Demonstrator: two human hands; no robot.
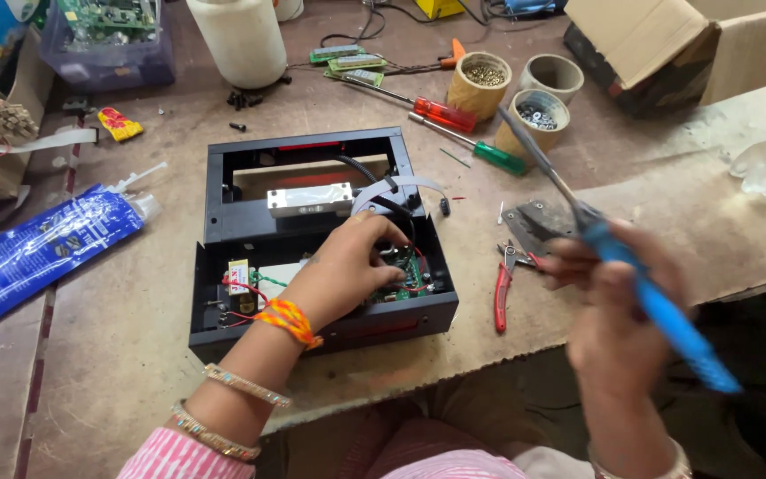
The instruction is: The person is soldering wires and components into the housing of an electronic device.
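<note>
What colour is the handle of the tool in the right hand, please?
Blue; the tool in the right hand shows best in the head view.

I see a worn brown table (135,337), scuffed and dusty, its front edge ragged just below the fingers. To the right of the fingers a paler slab (720,222) overlaps it. Beyond that edge the floor lies dark and hard to read. Soft, even light falls from above, with only faint shadows.

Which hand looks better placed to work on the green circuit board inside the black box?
Probably the left hand: its fingers already rest on the green circuit board. The right hand holds a blue-handled tool off to the side.
</note>
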